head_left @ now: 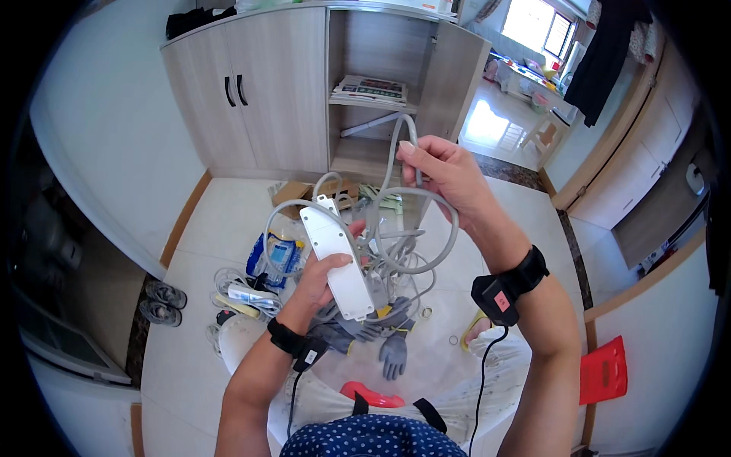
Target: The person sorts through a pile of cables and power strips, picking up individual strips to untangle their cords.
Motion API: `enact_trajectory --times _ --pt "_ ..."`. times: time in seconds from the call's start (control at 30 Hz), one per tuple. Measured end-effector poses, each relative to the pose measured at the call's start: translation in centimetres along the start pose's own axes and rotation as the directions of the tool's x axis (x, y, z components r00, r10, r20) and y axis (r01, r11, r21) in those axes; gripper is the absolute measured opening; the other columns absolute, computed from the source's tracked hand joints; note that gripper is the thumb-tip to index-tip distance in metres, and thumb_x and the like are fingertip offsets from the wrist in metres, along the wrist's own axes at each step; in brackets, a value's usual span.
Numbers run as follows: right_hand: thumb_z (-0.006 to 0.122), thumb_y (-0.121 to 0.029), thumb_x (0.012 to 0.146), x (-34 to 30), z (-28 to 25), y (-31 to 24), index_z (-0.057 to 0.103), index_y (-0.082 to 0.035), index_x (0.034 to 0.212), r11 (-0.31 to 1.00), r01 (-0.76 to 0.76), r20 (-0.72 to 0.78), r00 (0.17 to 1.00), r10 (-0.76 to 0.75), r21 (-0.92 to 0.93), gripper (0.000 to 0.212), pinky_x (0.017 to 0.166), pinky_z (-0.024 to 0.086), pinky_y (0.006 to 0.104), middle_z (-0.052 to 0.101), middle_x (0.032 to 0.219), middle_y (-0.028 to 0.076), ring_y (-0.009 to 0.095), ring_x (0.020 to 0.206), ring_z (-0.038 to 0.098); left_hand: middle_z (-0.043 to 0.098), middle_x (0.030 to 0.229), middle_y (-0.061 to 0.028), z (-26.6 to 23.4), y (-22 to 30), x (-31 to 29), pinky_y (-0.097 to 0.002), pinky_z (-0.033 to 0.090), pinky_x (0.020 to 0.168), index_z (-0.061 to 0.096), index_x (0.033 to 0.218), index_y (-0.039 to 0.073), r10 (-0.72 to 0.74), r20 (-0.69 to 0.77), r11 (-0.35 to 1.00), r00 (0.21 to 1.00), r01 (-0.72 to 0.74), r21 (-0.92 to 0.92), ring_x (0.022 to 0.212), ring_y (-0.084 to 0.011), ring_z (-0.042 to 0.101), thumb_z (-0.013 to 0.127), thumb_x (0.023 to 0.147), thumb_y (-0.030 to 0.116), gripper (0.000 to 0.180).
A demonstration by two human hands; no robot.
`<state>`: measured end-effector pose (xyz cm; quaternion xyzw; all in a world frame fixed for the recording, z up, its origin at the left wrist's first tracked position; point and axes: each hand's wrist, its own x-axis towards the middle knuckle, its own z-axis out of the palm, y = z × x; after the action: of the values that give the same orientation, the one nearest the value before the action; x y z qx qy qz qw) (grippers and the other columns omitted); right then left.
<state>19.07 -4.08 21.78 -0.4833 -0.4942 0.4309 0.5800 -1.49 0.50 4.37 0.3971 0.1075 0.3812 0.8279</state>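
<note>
A long white power strip (333, 247), its screwed underside facing up, lies tilted in my left hand (318, 276), with the thumb across it and the fingers mostly hidden beneath. My right hand (448, 177) is raised to the right of it. Thumb and fingers there pinch a loop of the grey cable (415, 269), which hangs in several loose coils beside and behind the strip. Below the hands, grey work gloves (394, 356) lie on the floor among more cables.
An open cabinet (381, 46) with newspapers (373, 89) stands ahead, its door (457, 76) swung right. Around the floor pile are a blue package (278, 255), a bundled white cable (251, 295), a cardboard box (293, 194), a red object (371, 394) and slippers (162, 303).
</note>
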Motion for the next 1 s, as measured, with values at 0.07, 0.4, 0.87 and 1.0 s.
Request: enact_trajectory --times 0.07,0.4,0.87,1.0 --pt "0.068 -0.026 0.091 0.2 0.5 0.5 0.063 -0.007 0.080 0.994 -0.034 0.003 0.999 0.034 0.108 0.022 0.049 0.040 0.0200 0.061 0.069 -0.001 0.004 0.059 0.052 0.046 0.140 -0.0182 -0.2 -0.3 0.1 -0.0401 0.051 0.093 0.037 0.139 -0.002 -0.008 0.000 1.000 1.000 0.008 0.015 0.122 -0.0281 0.051 0.063 0.075 0.009 0.069" --pt "0.065 -0.025 0.093 0.3 -2.8 0.3 0.065 -0.004 0.091 0.984 -0.015 -0.060 0.998 0.027 0.179 0.021 0.053 0.042 0.0191 0.058 0.069 -0.002 0.007 0.058 0.051 0.061 0.110 -0.0180 -1.7 -0.5 -0.6 -0.0410 0.055 0.079 0.044 0.131 -0.003 -0.173 -0.044 0.984 0.984 0.171 -0.041 0.083 -0.0316 0.066 0.063 0.070 0.016 0.066" --pt "0.063 -0.024 0.094 -1.0 -5.6 -0.2 0.066 -0.002 0.096 0.934 0.244 -0.190 0.962 -0.199 0.261 0.022 0.059 0.044 0.0220 0.061 0.074 0.000 0.008 0.065 0.052 0.058 0.119 -0.0280 -3.5 1.9 -1.5 -0.0394 0.056 0.073 0.043 0.133 -0.002 -0.103 -0.035 0.995 0.994 0.103 -0.015 0.082 -0.0294 0.064 0.062 0.073 0.011 0.064" --pt "0.066 -0.027 0.092 -1.2 -4.3 0.8 0.068 -0.004 0.096 0.990 0.125 -0.152 0.982 -0.114 0.071 0.023 0.065 0.042 0.0214 0.066 0.080 0.001 0.007 0.070 0.054 0.056 0.127 -0.0254 -3.0 1.6 -1.6 -0.0389 0.056 0.077 0.042 0.133 -0.004 -0.096 -0.068 0.995 0.993 0.097 0.010 0.083 -0.0276 0.065 0.062 0.074 0.011 0.065"
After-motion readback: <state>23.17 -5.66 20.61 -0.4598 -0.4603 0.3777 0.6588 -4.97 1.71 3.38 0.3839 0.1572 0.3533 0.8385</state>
